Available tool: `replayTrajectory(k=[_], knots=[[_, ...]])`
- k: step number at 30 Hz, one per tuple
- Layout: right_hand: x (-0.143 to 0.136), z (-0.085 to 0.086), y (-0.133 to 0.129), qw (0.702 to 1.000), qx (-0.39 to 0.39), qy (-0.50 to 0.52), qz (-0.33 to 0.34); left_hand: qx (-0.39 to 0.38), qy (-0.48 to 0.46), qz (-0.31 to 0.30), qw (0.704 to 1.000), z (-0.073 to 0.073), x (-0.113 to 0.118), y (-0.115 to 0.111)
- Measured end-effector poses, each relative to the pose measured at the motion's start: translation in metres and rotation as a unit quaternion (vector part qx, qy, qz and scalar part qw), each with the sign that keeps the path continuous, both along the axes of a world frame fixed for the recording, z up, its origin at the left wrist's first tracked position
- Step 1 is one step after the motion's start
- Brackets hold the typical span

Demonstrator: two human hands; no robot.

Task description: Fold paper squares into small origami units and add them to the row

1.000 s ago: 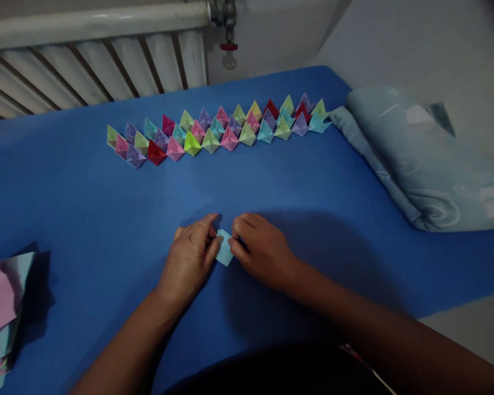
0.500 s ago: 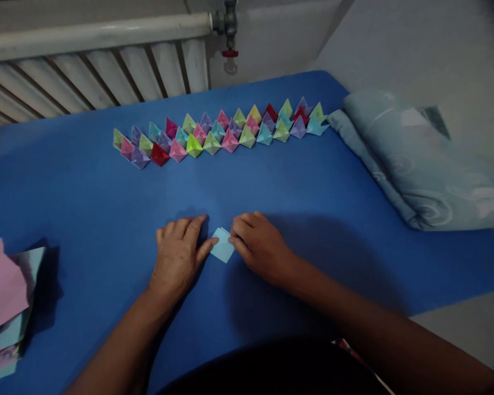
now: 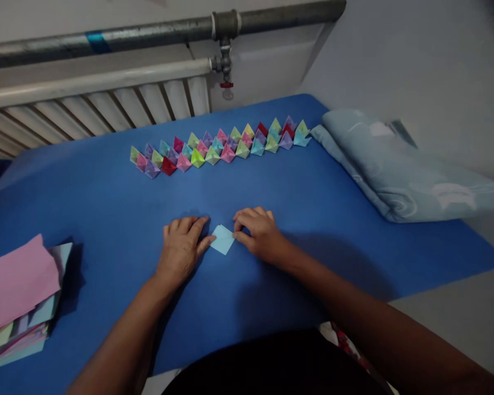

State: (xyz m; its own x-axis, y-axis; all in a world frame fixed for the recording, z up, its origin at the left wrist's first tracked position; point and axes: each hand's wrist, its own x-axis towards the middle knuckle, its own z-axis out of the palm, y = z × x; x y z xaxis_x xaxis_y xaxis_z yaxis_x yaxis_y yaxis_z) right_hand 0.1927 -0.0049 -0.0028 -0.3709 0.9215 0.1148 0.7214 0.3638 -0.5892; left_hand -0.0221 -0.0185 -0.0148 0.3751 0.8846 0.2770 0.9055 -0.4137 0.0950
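A small light-blue folded paper (image 3: 223, 240) lies on the blue table between my hands, its corners pointing left, right, up and down. My left hand (image 3: 181, 247) rests palm down at its left, fingers spread from the thumb, and the thumb tip touches the paper's left corner. At the right corner is my right hand (image 3: 257, 233), with its thumb tip at the paper's edge and its fingers curled. Beyond them, several folded paper pieces (image 3: 228, 153) in many colours stand in staggered rows.
A stack of coloured paper (image 3: 20, 280) lies at the left on the blue table (image 3: 119, 219). A folded grey-blue cloth (image 3: 411, 170) is at the right. Behind the table are a white radiator (image 3: 119, 107) and a metal pipe (image 3: 156, 34).
The view has tilted up, bringing the pipe into sight and showing more of the paper stack. My right thumb and fingers have parted slightly.
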Motion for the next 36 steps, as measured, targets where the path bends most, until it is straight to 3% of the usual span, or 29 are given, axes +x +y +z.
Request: replayTrajectory(k=[3, 7, 9, 16, 20, 24, 26, 29, 36], knots=[[0.0, 0.0, 0.001, 1.0, -0.006, -0.006, -0.003, 0.034, 0.011, -0.042, 0.998, 0.003, 0.004, -0.001], [-0.002, 0.001, 0.003, 1.0, -0.018, -0.017, -0.003, 0.054, -0.008, -0.179, 0.982, 0.005, 0.008, -0.007], [-0.003, 0.002, 0.003, 1.0, -0.021, -0.021, -0.003, 0.054, -0.023, -0.192, 0.98, 0.005, 0.007, -0.011], [-0.003, 0.008, 0.005, 0.999, -0.03, -0.04, 0.009, 0.055, -0.021, -0.165, 0.985, 0.002, -0.003, -0.028], [-0.003, 0.02, 0.025, 0.99, -0.073, -0.099, 0.075, 0.046, -0.006, -0.136, 0.99, 0.008, 0.007, -0.032], [-0.005, 0.029, 0.045, 0.978, -0.111, -0.123, 0.131, -0.056, -0.009, -0.082, 0.995, 0.025, 0.021, -0.014], [-0.004, 0.028, 0.048, 0.979, -0.111, -0.111, 0.132, -0.145, -0.047, -0.06, 0.986, 0.031, 0.023, 0.003], [0.0, 0.023, 0.045, 0.983, -0.094, -0.088, 0.13, -0.221, -0.108, -0.002, 0.969, 0.034, 0.023, 0.025], [0.007, 0.02, 0.032, 0.989, -0.057, -0.052, 0.124, -0.267, -0.13, 0.018, 0.955, 0.032, 0.022, 0.028]])
